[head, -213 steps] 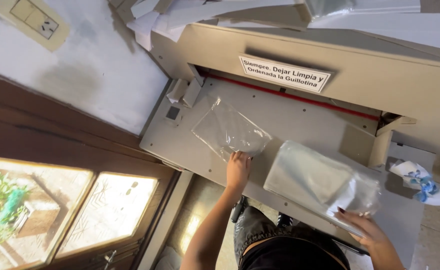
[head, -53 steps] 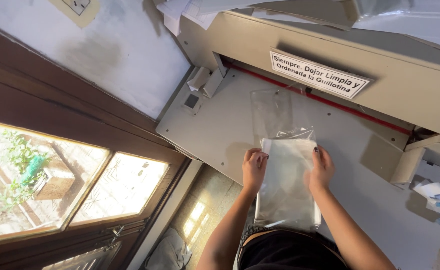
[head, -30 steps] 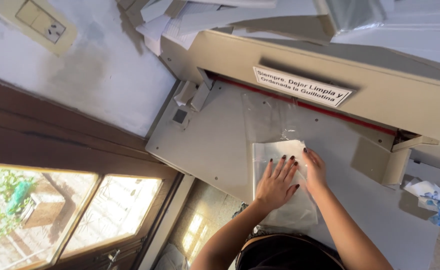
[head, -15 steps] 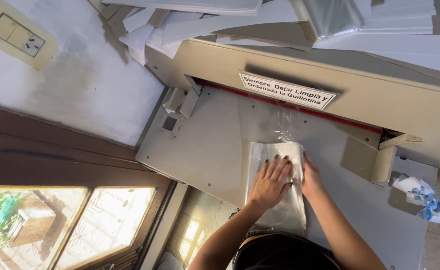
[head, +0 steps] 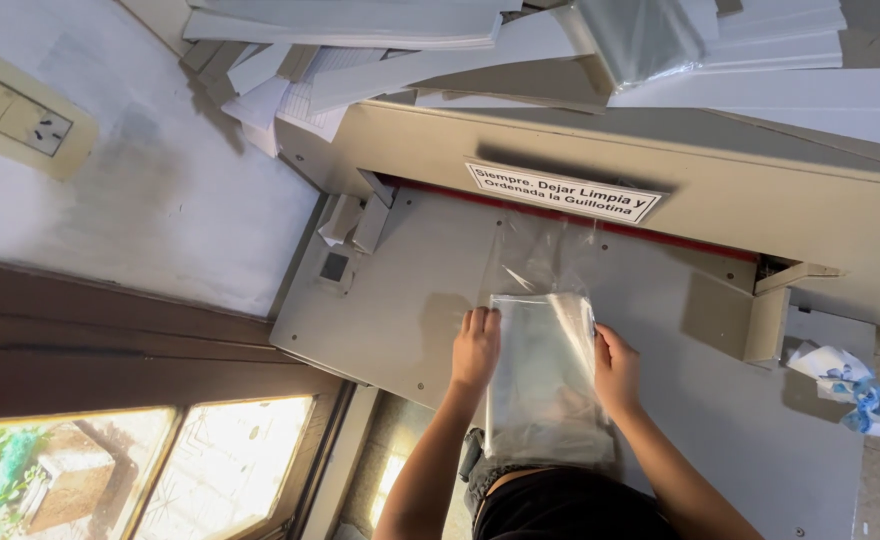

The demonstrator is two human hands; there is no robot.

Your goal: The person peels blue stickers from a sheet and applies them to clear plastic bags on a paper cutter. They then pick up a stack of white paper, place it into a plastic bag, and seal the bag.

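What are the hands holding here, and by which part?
A stack of clear plastic sleeves on the cutter table: left hand on its left long edge, right hand on its right.

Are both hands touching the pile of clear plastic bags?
Touching. The head view shows the left hand pressed against the left edge of the stack of clear bags and the right hand against its right edge, with no gap.

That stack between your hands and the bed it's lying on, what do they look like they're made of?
Stack of bags: thin clear plastic film, likely; glossy, see-through, wrinkled glints. Cutter bed: painted metal, probably; flat matte grey-beige with small screw heads.
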